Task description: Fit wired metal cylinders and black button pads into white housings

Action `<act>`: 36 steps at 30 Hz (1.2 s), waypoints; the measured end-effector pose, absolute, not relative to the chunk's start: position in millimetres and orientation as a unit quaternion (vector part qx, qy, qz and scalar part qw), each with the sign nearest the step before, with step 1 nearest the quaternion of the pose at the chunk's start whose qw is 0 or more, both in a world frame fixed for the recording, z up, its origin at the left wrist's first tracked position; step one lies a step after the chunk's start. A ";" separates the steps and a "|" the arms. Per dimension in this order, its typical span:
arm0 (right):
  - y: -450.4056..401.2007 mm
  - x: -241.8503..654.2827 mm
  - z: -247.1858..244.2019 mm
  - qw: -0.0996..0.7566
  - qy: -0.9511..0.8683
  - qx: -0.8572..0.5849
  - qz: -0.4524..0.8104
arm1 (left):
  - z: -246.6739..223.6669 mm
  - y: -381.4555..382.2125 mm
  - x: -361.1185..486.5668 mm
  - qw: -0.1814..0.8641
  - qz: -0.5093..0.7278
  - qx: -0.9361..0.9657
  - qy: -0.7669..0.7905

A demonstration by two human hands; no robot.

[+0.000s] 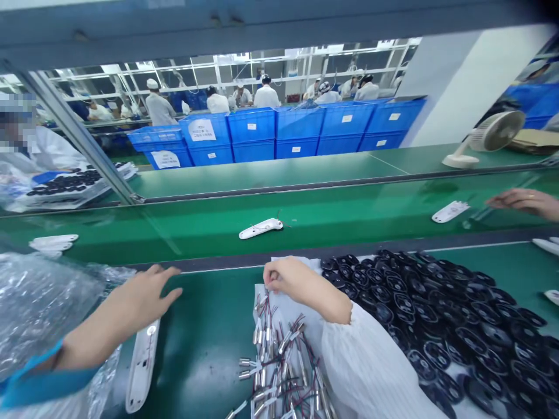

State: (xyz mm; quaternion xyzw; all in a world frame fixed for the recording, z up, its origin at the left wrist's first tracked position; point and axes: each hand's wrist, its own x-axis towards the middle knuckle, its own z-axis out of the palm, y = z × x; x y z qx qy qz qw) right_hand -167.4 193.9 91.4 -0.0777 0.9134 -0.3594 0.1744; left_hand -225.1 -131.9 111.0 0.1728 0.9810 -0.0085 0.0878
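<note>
Open left hand (pixel 131 308) hovers just above a lengthwise white plastic housing (pixel 142 364); curled right hand (pixel 297 282) nears wired motors (pixel 275 361).

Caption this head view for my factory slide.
Left hand beside a white plastic housing, right hand at wired metal cylinders on a green belt.

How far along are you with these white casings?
Looks done: one wired white casing lying on the far belt. In hand: the left hand hovers open beside another casing; the right hand pinches at a white sheet. Still piled: wired metal cylinders on that sheet and a heap of black oval parts.
</note>
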 end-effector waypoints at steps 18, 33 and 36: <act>168.4 -164.6 84.3 0.151 0.892 -0.161 -0.393 | 76.5 -129.7 -164.4 0.013 0.227 0.106 0.968; 274.6 -80.3 203.4 -0.080 0.912 -0.004 -0.403 | 78.8 146.7 -329.9 0.083 0.141 0.417 0.894; 299.8 -60.9 208.5 -0.154 0.900 0.064 -0.402 | 59.4 185.0 -349.5 0.098 0.151 0.429 0.885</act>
